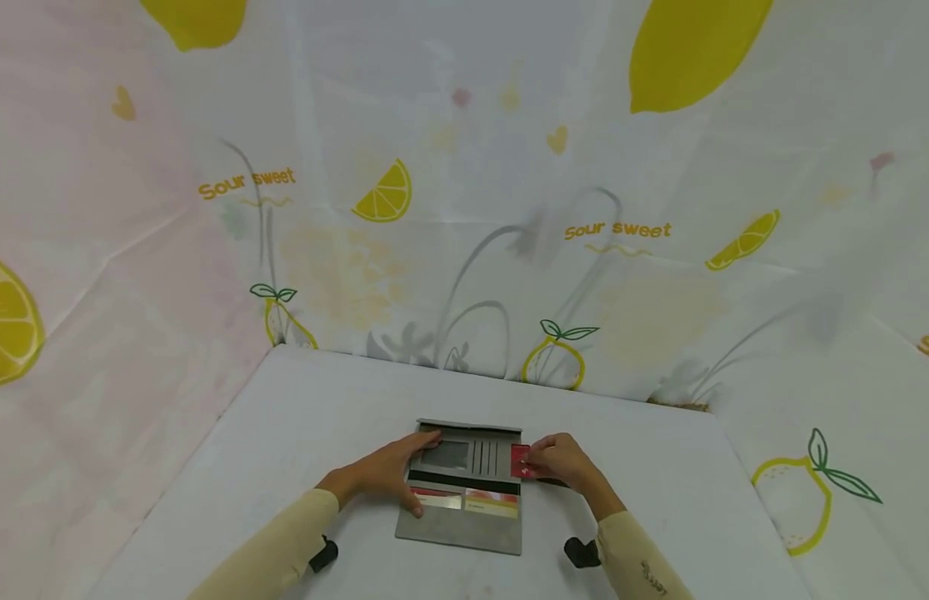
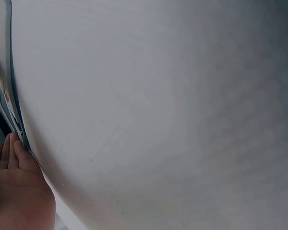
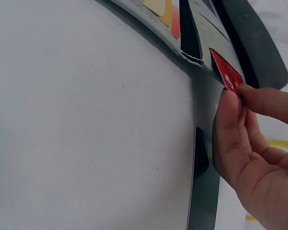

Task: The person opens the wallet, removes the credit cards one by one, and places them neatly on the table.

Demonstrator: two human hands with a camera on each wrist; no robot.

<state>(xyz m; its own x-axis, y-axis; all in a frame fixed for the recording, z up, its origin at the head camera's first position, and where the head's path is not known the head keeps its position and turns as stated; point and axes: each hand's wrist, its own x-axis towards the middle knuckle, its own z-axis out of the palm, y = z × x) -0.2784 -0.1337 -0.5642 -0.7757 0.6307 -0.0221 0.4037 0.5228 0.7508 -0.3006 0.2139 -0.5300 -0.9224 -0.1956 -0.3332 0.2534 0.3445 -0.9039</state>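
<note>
An open grey wallet (image 1: 464, 527) lies on the white table, with several slits and a clear window in its upper half. Cards with red and yellow (image 1: 491, 503) sit in its lower half. My left hand (image 1: 385, 469) spans the wallet's left edge, fingers on the upper half and thumb on the lower; in the left wrist view its fingers look fairly straight. At the upper half's right side, my right hand (image 1: 569, 462) pinches a red card (image 3: 225, 69) between thumb and fingers. Part of the card shows against the wallet's edge; how deep it sits there I cannot tell.
A dark flat strip (image 3: 204, 191) lies on the table (image 1: 284, 467) below my right hand. Black wrist devices (image 1: 581, 552) show near both sleeves. Behind the table hangs a white curtain (image 1: 464, 275) printed with lemons.
</note>
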